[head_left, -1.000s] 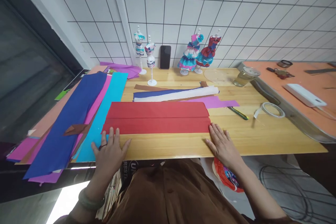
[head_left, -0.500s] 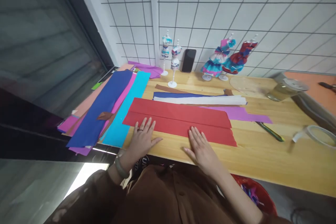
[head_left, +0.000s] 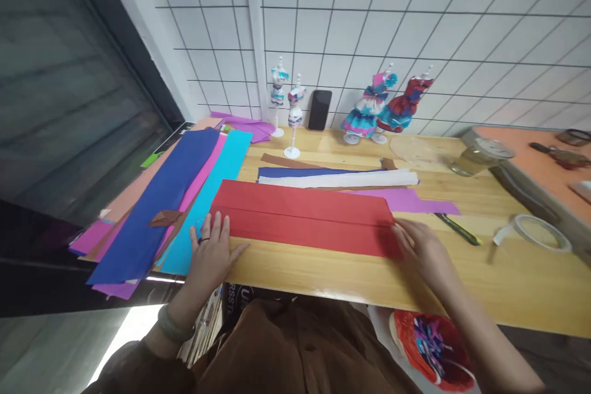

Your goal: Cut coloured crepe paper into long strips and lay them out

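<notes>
A wide red strip (head_left: 295, 203), cloth or crepe paper, lies flat on the wooden table (head_left: 323, 274), with a lengthwise line along its middle. My left hand (head_left: 213, 246) rests on its left end, fingers spread and pressed flat. At the other end, my right hand (head_left: 420, 249) has its fingers bent together around the strip's right edge; the thumb is partly hidden. Behind the red strip lie a white strip (head_left: 341, 179), a dark blue one (head_left: 286, 172) and a purple piece (head_left: 406, 202).
Blue (head_left: 157, 203) and turquoise (head_left: 207, 197) sheets are piled left. Small dress forms (head_left: 294, 114) and a phone (head_left: 319, 109) stand by the tiled wall. A cutter knife (head_left: 458, 229), tape roll (head_left: 542, 234) and clear cup (head_left: 480, 157) sit right. Below is a red bin (head_left: 406, 332).
My left hand has slid left to the strip's left end. My right hand has moved right to its right edge, and the ragged right end now looks straighter. The view has shifted slightly.
</notes>
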A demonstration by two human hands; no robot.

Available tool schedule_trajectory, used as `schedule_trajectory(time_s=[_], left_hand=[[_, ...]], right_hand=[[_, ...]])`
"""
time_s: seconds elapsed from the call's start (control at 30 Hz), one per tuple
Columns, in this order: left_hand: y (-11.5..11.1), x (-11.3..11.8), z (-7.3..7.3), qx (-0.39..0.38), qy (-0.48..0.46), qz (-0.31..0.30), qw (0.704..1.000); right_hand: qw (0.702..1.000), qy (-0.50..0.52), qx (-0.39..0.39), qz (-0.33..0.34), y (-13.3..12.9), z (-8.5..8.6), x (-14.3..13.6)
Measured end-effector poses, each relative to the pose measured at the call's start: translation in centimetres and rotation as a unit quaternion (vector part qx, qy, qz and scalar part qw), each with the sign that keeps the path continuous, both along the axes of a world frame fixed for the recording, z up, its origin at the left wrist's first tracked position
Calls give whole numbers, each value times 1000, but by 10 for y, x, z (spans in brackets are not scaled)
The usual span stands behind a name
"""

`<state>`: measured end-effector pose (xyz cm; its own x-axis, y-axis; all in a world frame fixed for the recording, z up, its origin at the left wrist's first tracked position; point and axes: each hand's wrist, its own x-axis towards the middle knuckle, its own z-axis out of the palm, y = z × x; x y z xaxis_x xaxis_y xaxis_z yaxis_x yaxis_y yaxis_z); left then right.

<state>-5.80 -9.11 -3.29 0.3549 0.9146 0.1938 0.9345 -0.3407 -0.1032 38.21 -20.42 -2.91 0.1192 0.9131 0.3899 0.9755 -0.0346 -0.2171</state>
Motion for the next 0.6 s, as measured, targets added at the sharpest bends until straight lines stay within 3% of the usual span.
schedule_trajectory(time_s=[0.07,0.13,0.23,0.43,0.6], left_hand=[[-3,18,0,0,-6,-62,998],[-9,37,-1,-7,-11,-122,992],[-16,58,-4,-18,-21,-174,984],[-16,63,-3,-50,-23,-200,978],[-7,57,11,-108,-6,-215,971]], right_hand=[[1000,-14,0,7,37,8,10],[997,-27,-49,53,71,11,15],[991,-32,-91,97,105,10,14],[980,-42,-133,138,128,7,13],[978,-59,-125,158,134,12,11]])
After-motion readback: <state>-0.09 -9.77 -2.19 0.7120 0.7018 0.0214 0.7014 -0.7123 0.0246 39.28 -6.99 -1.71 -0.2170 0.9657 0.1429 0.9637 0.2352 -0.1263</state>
